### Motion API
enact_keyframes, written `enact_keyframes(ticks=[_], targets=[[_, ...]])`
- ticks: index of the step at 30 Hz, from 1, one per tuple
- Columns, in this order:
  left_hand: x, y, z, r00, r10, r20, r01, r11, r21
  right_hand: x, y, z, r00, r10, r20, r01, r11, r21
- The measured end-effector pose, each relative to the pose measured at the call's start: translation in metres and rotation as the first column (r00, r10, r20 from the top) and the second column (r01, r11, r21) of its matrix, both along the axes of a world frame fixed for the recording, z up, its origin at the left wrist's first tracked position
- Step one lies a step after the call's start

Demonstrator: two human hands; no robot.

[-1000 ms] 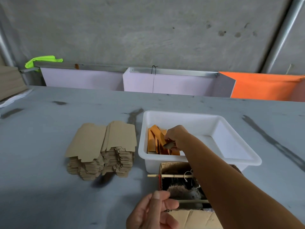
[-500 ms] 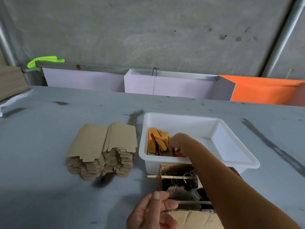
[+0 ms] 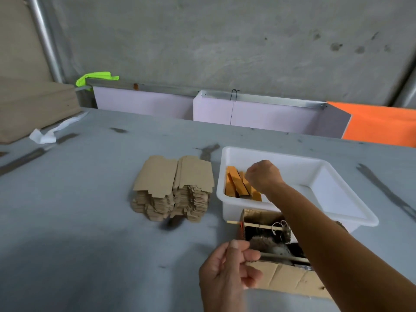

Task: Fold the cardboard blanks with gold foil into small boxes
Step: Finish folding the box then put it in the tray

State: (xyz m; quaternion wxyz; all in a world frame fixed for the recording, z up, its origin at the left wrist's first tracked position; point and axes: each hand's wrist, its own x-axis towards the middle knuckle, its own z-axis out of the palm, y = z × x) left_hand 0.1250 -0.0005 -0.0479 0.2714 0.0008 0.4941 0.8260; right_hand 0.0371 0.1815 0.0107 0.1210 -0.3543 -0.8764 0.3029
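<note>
A stack of flat brown cardboard blanks sits on the grey table, left of a white plastic tub. Several folded orange-gold boxes lean together in the tub's left end. My right hand hovers just above those boxes. It is curled into a loose fist with its back towards me, and nothing shows in it. My left hand is low in the foreground. Its fingers curl around the corner flap of an open cardboard carton.
The carton holds two thin wooden sticks and some twine, and stands against the tub's near wall. Pale purple panels and an orange sheet line the table's far edge. Brown boards and a white scrap lie at far left.
My right hand carried a folded box down among the others in the tub, then rose a little without it. My left hand stayed on the carton. The view shifted.
</note>
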Motion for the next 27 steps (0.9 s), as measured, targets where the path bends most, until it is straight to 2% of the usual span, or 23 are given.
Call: enact_keyframes(ticks=[3, 6, 8, 11, 16, 21, 27], targets=[[0.000, -0.002, -0.002, 0.996, 0.084, 0.034, -0.084, 0.996, 0.006, 0.006, -0.033, 0.003, 0.972, 0.125, -0.199, -0.108, 0.990, 0.092], [-0.002, -0.004, -0.007, 0.986, 0.160, 0.057, -0.159, 0.987, -0.023, 0.011, -0.064, 0.002, 0.923, 0.269, -0.275, -0.225, 0.957, 0.181], [-0.003, -0.006, -0.009, 0.979, 0.195, 0.059, -0.193, 0.980, -0.048, 0.008, -0.080, -0.002, 0.903, 0.378, -0.205, -0.318, 0.908, 0.274], [-0.007, -0.007, -0.012, 0.971, 0.229, 0.073, -0.223, 0.971, -0.086, -0.003, -0.099, -0.010, 0.858, 0.514, -0.007, -0.464, 0.781, 0.418], [-0.015, -0.011, -0.015, 0.953, 0.292, 0.084, -0.280, 0.952, -0.127, -0.022, -0.109, -0.024, 0.864, 0.447, 0.232, -0.495, 0.664, 0.560], [-0.025, -0.014, -0.013, 0.930, 0.356, 0.091, -0.342, 0.930, -0.135, -0.024, -0.109, -0.024, 0.882, 0.413, 0.228, -0.448, 0.580, 0.680], [-0.037, -0.015, -0.005, 0.928, 0.372, 0.030, -0.366, 0.923, -0.121, -0.016, -0.111, -0.025, 0.878, 0.453, 0.151, -0.410, 0.553, 0.725]])
